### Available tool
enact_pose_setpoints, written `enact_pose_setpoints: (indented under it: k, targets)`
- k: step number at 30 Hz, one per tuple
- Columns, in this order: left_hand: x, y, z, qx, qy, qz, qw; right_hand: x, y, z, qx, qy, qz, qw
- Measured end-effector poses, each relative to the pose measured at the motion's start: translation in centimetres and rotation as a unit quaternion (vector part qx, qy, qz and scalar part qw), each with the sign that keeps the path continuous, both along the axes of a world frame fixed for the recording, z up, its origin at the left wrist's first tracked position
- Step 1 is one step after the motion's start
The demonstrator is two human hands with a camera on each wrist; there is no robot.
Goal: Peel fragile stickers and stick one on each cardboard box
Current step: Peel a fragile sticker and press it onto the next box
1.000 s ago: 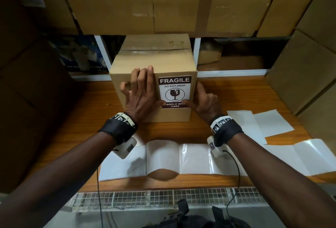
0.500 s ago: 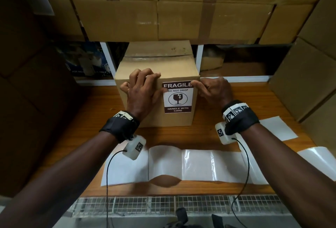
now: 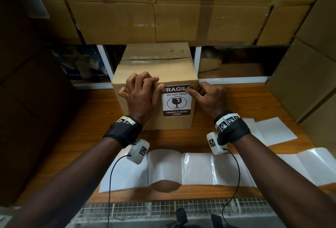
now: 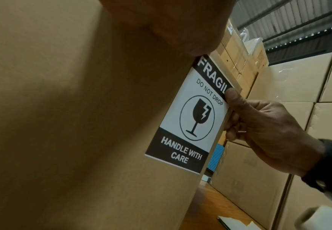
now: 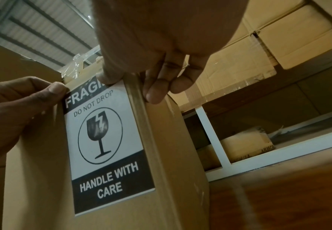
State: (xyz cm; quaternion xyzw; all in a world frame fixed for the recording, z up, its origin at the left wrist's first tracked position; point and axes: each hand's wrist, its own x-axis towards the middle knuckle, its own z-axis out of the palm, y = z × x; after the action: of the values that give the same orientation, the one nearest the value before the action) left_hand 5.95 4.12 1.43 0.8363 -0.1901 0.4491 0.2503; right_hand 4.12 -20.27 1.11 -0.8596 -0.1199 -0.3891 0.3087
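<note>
Cardboard box (image 3: 154, 75): stands upright on the wooden tabletop (image 3: 236, 98), under stacked cartons (image 3: 200, 18); the head view alone shows its taped top flaps.
Fragile sticker (image 3: 176, 100): flat on the box's near face, toward the right edge, its top band just under the top edge.
Left hand (image 3: 141, 95): fingers curled over the top front edge of the box, thumb tip at the sticker's upper left corner. The right wrist view shows that thumb (image 5: 51, 91) pressing on the corner beside the "FRAGILE" band.
Right hand (image 3: 209, 97): fingers curled, thumb pressed on the sticker's upper right corner. The left wrist view shows the thumb (image 4: 233, 95) covering the last letter, the other fingers bent round the box's right vertical edge; the right wrist view shows those fingertips (image 5: 153, 93) touching the side face.
Backing strip (image 3: 181, 167): glossy white liner, lying along the tabletop's near edge, seen only from the head.
Loose white sheets (image 3: 272, 129): on the tabletop right of the box.
</note>
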Motion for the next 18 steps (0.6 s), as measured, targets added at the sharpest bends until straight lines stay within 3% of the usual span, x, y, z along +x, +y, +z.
enact_pose_setpoints:
  k: [9,14,18]
  targets:
    - [0.2,0.0,-0.2,0.017,-0.005,0.001,1.000,-0.4,0.1,0.7,0.012,0.020,0.014,1.000]
    - [-0.7,0.4,0.2,0.017,0.037,0.003,0.999,-0.6,0.3,0.3,0.027,0.035,0.000,0.999]
    - [-2.4,2.1,0.3,0.025,0.055,0.013,0.998,-1.6,0.2,-0.8,0.101,0.120,0.008,0.988]
